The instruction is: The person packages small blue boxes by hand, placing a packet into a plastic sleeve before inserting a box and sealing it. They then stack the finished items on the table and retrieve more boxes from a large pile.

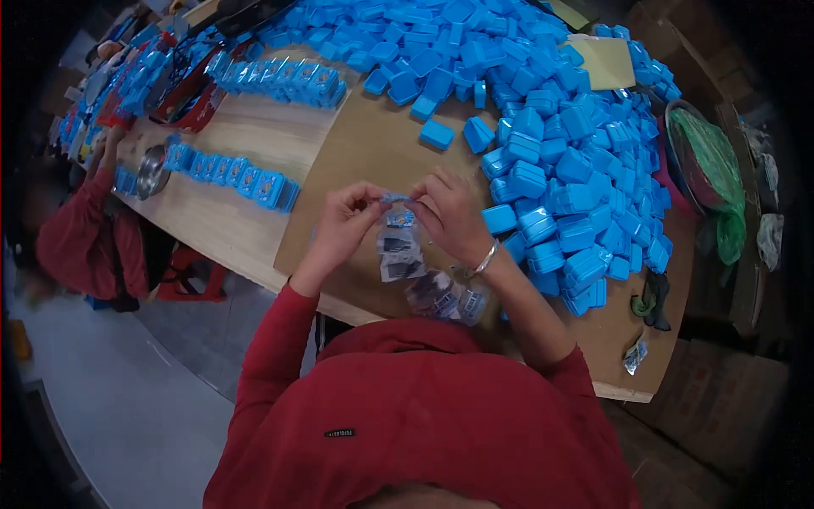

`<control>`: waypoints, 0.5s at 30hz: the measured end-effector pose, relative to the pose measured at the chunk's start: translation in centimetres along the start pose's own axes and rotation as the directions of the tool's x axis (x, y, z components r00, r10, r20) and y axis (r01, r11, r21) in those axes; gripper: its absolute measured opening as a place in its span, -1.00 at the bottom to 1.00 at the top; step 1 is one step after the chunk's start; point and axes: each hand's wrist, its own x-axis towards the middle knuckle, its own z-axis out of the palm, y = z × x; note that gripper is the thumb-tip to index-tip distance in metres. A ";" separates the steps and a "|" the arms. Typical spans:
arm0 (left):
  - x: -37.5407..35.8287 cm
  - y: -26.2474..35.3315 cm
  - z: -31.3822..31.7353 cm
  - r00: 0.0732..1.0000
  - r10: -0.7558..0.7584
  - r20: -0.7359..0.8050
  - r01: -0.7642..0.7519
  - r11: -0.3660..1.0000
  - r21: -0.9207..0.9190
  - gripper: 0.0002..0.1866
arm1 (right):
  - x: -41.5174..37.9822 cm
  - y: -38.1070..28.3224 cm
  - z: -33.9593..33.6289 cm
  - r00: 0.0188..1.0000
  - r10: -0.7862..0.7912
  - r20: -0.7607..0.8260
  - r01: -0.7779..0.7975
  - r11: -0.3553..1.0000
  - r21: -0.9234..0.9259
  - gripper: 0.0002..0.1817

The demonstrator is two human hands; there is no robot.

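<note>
Both hands up close together over the surface (254, 144): left hand (343, 222) and right hand (449, 214) each pinch the top of a strip of small clear packets (398, 246), letting it dangle free, blue cases (560, 153) heaped within reach

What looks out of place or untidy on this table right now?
One small clear plastic packet lies alone near the table's near edge, apart from the strip of packets held by both hands. The blue plastic cases are a loose heap, unlike the neat rows farther off.
</note>
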 end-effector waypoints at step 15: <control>2.0 3.5 12.6 0.900 0.053 0.432 -0.145 0.972 0.184 -0.86 | -9.9 -3.5 -9.8 0.767 0.505 -0.395 -0.446 0.863 0.237 -0.89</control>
